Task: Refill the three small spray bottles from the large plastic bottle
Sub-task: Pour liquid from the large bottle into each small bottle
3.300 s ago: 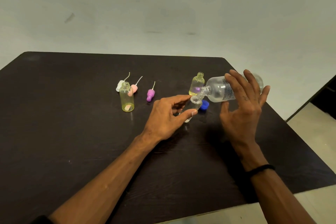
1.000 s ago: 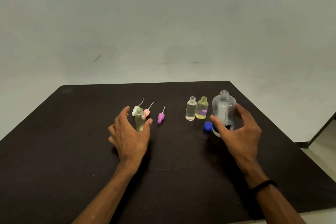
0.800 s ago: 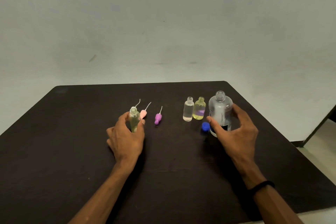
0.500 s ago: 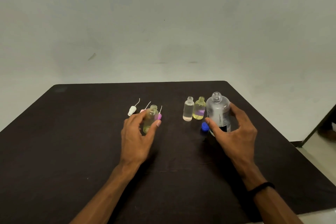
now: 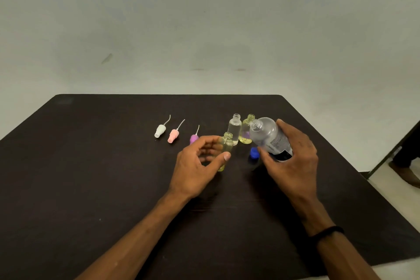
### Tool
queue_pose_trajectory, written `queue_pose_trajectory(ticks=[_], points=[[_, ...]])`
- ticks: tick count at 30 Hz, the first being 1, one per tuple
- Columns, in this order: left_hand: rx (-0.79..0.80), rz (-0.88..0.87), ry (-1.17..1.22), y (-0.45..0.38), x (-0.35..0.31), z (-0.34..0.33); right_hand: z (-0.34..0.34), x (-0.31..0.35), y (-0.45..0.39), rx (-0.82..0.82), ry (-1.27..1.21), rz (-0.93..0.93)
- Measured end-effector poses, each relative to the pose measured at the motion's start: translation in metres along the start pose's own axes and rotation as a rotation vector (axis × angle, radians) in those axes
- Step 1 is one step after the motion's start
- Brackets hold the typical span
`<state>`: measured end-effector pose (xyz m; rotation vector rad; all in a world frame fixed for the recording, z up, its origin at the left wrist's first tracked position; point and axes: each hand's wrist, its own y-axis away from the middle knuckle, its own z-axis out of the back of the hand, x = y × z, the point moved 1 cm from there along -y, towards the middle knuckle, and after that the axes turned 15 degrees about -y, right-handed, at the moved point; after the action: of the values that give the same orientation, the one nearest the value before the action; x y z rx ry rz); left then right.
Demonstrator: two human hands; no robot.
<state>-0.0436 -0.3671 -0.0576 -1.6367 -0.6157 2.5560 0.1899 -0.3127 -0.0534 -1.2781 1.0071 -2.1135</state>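
Now the left hand [image 5: 197,166] has carried the yellowish small bottle [image 5: 226,148] from beside the three spray tops toward the table's [image 5: 91,188] middle, its fingers and thumb curled round it. The right hand [image 5: 293,161] grips the large plastic bottle [image 5: 268,136], which stood upright a moment ago and now tilts, mouth toward that small bottle. Judging by this, the third pour is about to begin; two small bottles [image 5: 241,129] stand behind, toward the far edge.

2 small bottles [image 5: 241,129] block behind; table's [image 5: 91,177] left lies open.
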Motion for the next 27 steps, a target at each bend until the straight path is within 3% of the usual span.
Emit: queue_pose_trajectory(ticks=[27], points=[[0.097, -0.113, -0.059, 0.0032, 0.0034, 0.0008, -0.0016, 0.0081, -0.0022, 0.120, 0.124, 0.130]])
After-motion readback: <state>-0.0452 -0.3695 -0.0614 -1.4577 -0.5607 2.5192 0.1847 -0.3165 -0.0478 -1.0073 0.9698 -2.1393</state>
